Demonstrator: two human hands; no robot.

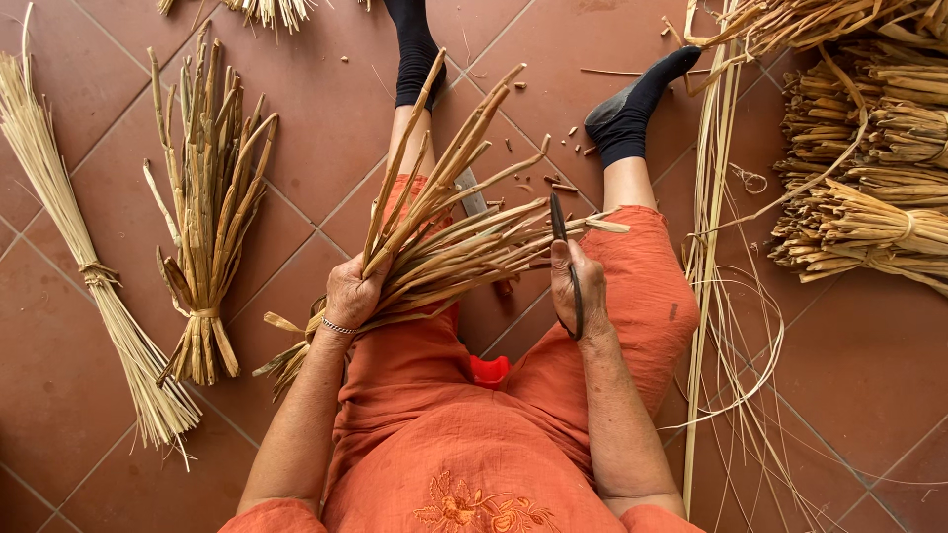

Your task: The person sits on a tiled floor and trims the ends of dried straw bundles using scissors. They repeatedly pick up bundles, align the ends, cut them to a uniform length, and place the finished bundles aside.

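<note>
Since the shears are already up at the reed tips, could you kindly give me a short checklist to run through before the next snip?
1. Left hand grips the reed bundle firmly: ok.
2. Right hand holds the shears: ok.
3. Blades at the reed tips: ok.
4. Left fingers away from the blades: ok.
5. Blades open or shut: cannot tell.
6. Legs below the cutting point: not ok, the right thigh lies beneath.

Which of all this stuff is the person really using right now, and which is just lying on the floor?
In use:
left hand gripping the reed bunch
right hand holding dark scissors

Lying about:
tied reed bundle
thin straw sheaf
stacked bundles
loose long strands
cut bits
</note>
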